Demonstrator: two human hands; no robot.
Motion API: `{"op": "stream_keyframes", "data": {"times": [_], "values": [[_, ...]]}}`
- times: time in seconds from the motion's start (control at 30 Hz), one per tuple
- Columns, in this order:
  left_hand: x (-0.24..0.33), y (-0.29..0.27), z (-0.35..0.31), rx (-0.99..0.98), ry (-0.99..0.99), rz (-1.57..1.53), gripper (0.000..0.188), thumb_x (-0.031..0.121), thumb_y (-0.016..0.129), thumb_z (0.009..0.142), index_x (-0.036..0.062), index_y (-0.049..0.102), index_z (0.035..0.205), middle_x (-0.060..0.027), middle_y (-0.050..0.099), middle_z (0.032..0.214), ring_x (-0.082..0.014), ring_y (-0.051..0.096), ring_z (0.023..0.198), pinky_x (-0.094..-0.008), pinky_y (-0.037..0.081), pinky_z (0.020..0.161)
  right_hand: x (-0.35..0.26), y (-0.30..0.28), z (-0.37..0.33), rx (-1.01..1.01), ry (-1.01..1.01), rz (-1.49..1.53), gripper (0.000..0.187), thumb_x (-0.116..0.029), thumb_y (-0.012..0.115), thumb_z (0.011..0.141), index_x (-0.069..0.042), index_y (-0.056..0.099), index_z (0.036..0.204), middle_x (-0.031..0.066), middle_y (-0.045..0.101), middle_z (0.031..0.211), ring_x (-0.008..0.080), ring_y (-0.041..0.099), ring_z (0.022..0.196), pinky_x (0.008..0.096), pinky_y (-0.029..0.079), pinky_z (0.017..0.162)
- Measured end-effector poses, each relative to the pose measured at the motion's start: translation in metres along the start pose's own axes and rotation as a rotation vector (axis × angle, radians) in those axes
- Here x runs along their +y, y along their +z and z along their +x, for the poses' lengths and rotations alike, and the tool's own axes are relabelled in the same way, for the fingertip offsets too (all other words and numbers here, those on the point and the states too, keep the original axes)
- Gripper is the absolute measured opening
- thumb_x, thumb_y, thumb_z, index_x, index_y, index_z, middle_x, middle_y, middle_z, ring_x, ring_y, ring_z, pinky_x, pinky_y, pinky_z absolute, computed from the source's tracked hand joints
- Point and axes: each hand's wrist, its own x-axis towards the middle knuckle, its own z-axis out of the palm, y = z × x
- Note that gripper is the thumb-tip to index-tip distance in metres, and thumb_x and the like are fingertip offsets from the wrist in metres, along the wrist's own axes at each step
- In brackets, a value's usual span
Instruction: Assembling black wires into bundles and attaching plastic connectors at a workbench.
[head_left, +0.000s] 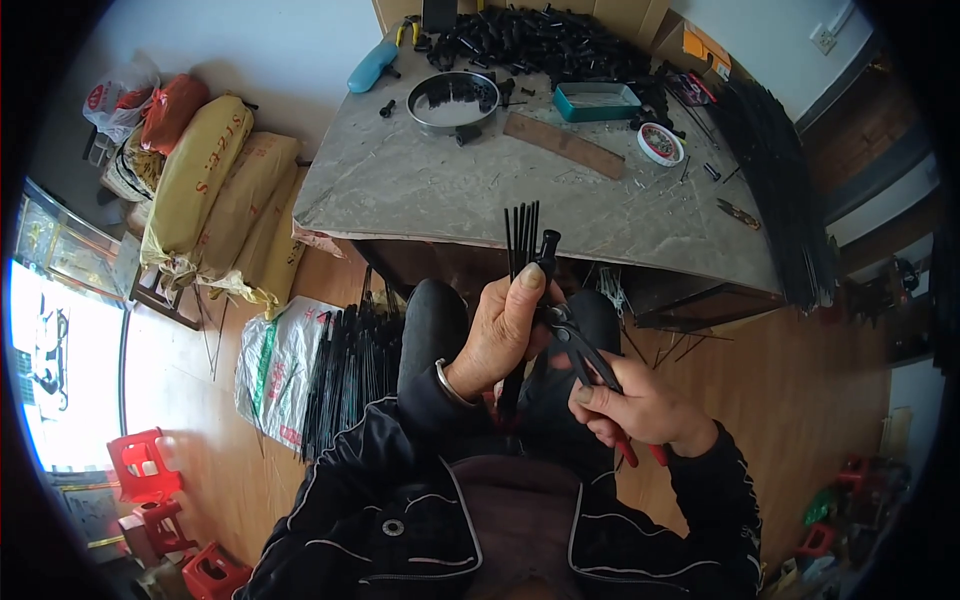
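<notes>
My left hand (505, 322) is closed around a bundle of thin black rods (522, 228) with a black tubular fitting (548, 247) beside them, its thumb pressed on the fitting. The rod ends stick up above the fist, nearly upright. In my right hand (640, 400) are black pincers with red grips (590, 355), angled up and left. Their jaws meet the work just right of my left fingers; what exactly they grip there is hidden. Both hands are over my lap, in front of the grey table (420, 200).
On the table are a heap of black parts (540, 38), a round metal bowl (453, 128), a teal tray (597, 108), a flat wooden strip (563, 145) and a small white-rimmed dish (660, 145). Black rods hang over the right edge (770, 180); more black rods (350, 370) lie left of my legs.
</notes>
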Motion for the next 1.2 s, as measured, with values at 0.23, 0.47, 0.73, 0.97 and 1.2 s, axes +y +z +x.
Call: {"op": "stream_keyframes", "data": {"times": [0.23,0.47,0.73,0.97,1.2], "values": [[0.003,-0.001,-0.001,0.019,0.014,0.053,0.057,0.054,0.037,0.098,0.0029,0.058,0.085,0.0004,0.049,0.057,-0.0055,0.042,0.042,-0.0206,0.030,0.039,-0.022,0.000,-0.006,-0.097,0.093,0.237,0.045,-0.021,0.050,0.098,0.002,0.035,0.134,0.0086,0.053,0.082,0.0104,0.051,0.060,0.0279,0.050,0.056],[0.003,-0.001,-0.001,-0.002,-0.008,0.021,0.057,0.054,0.038,0.098,0.0029,0.059,0.084,0.0008,0.047,0.054,-0.0054,0.040,0.041,-0.0213,0.029,0.039,-0.036,0.003,-0.004,0.096,0.169,-0.344,0.027,-0.015,0.047,0.098,-0.003,0.046,0.121,0.0047,0.051,0.077,0.0100,0.049,0.057,0.0278,0.045,0.052],[-0.004,-0.004,0.010,0.042,-0.042,-0.063,0.059,0.056,0.039,0.097,0.0026,0.058,0.082,0.0003,0.045,0.050,-0.0074,0.039,0.041,-0.0231,0.029,0.039,-0.032,-0.003,0.007,0.062,0.163,-0.298,0.031,-0.014,0.048,0.097,0.000,0.044,0.125,0.0080,0.059,0.086,0.0134,0.062,0.074,0.0274,0.053,0.064],[-0.004,-0.002,0.009,-0.018,-0.061,-0.092,0.058,0.057,0.040,0.096,0.0026,0.057,0.086,0.0000,0.045,0.050,-0.0079,0.039,0.041,-0.0235,0.029,0.040,-0.041,-0.018,-0.012,-0.027,0.127,-0.074,0.040,-0.016,0.048,0.098,0.003,0.037,0.132,0.0070,0.057,0.084,0.0100,0.056,0.060,0.0262,0.052,0.057],[0.004,0.007,0.007,-0.034,-0.081,-0.040,0.057,0.057,0.041,0.096,0.0036,0.057,0.084,0.0003,0.045,0.051,-0.0073,0.038,0.041,-0.0231,0.028,0.040,-0.046,-0.023,-0.013,-0.067,0.254,-0.036,0.033,-0.010,0.046,0.097,-0.002,0.040,0.128,-0.0002,0.045,0.071,0.0042,0.039,0.051,0.0205,0.038,0.045]]}}
